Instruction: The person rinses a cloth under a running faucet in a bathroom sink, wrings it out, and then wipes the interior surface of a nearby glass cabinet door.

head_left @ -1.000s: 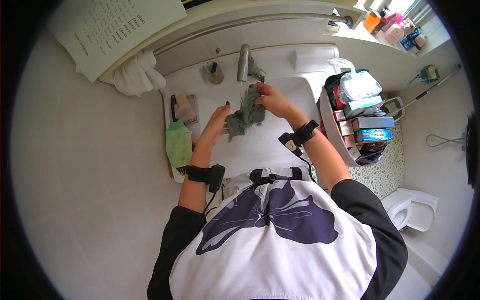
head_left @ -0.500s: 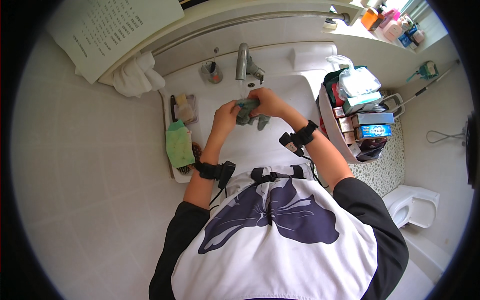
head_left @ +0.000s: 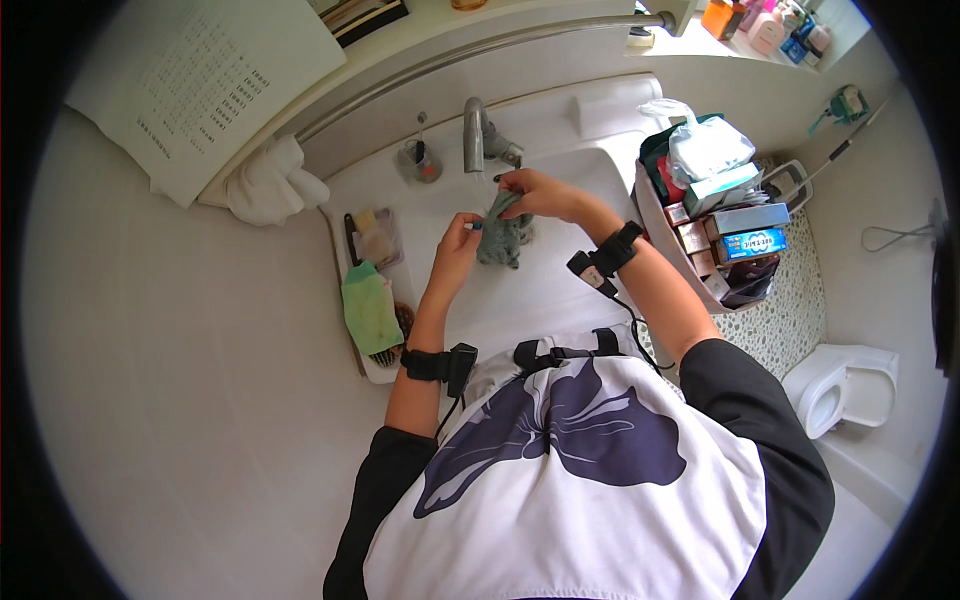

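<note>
R hand (head_left: 540, 192) grip pinched top of grey-green cloth (head_left: 503, 240), upper ctr of frame, over sink (head_left: 570, 285); cloth ran down from grip, long axis approx. vert. L hand (head_left: 456, 248) at L edge, hold unclear.

"What are you gripping?"
"Rumpled, matt cloth (head_left: 505, 243)."
"And around it?"
"At top centre, my tap (head_left: 473, 138) is shiny metal; the sink (head_left: 560, 285) looks smooth and glossy. Upper left, I see matt paper (head_left: 205, 85) above a soft-looking towel (head_left: 268, 185); upper right, a shiny plastic bag (head_left: 712, 150)."
</note>
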A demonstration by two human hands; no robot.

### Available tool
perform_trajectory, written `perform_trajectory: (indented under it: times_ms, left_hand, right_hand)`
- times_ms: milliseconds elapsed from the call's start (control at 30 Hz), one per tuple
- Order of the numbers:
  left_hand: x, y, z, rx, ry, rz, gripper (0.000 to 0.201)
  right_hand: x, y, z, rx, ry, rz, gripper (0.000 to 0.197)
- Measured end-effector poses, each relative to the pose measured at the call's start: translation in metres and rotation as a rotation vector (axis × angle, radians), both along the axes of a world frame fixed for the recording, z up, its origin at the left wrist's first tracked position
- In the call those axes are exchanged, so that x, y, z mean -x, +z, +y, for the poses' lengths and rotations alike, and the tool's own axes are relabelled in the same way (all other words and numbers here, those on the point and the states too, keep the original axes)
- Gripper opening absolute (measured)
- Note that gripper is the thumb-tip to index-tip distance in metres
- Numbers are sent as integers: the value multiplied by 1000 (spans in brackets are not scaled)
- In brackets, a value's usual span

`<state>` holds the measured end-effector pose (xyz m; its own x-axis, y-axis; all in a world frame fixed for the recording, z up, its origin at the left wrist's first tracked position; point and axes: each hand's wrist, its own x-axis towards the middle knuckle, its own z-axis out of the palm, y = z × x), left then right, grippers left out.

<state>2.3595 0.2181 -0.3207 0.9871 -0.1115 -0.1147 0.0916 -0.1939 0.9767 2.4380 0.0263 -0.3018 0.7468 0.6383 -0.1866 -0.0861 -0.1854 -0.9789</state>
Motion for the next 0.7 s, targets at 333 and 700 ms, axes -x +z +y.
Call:
perform_trajectory:
  times_ms: [333,700]
  left_hand:
    - [-13,22,-17,234,-14,173,33]
    - [-18,19,-22,71,-66,110,22]
  right_hand:
    - [8,1,24,-271,-95,178,28]
    - [2,9,15,-460,-234,147,22]
